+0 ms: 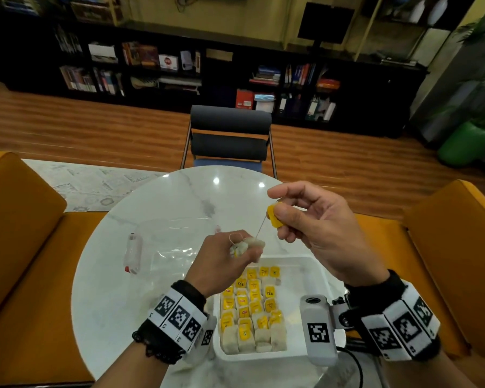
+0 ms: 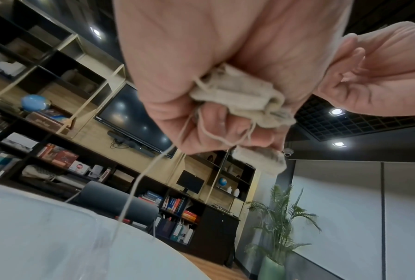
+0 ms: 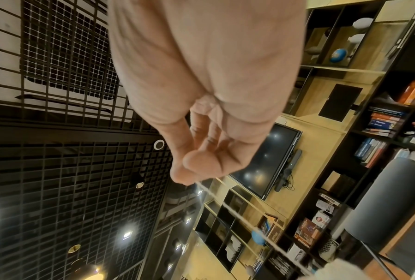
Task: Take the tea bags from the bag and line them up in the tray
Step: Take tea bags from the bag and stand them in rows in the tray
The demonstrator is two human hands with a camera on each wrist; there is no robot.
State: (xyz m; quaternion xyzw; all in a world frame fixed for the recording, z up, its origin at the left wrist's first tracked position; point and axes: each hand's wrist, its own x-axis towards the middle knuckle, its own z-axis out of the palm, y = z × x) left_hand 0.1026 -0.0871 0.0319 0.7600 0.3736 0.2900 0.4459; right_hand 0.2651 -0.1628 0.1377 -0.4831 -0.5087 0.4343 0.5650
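- L hand [image 1: 221, 259] hovers above the tray's far-left corner, fingers curled tight round a small clump of tea bags [image 1: 245, 245]. The left wrist view shows more than one pouch bunched in the fist w/ loose string loops.
- R hand [image 1: 319, 228] is raised over the table [image 1: 118, 275], thumb & forefinger pinching a yellow tag [image 1: 275, 217]. A string [image 1: 259, 229] runs taut from the tag down to the clump.
- Tray [image 1: 305, 268] sits near the table's front edge and holds approx. four columns of bags, yellow tags up, w/ bare floor on its right side.
- Clear plastic bag [image 1: 177, 242] lies flat beyond the tray, apparently empty (hard to be sure, it's transparent).
- Likely step: untangling one bag from the bunch.
- Risks: pulling harder on a taut string could snap it or tear the tag off. Strings look knotted, so one tug may drag several bags out at once. A dropped bag could land on the neat rows & knock them askew.
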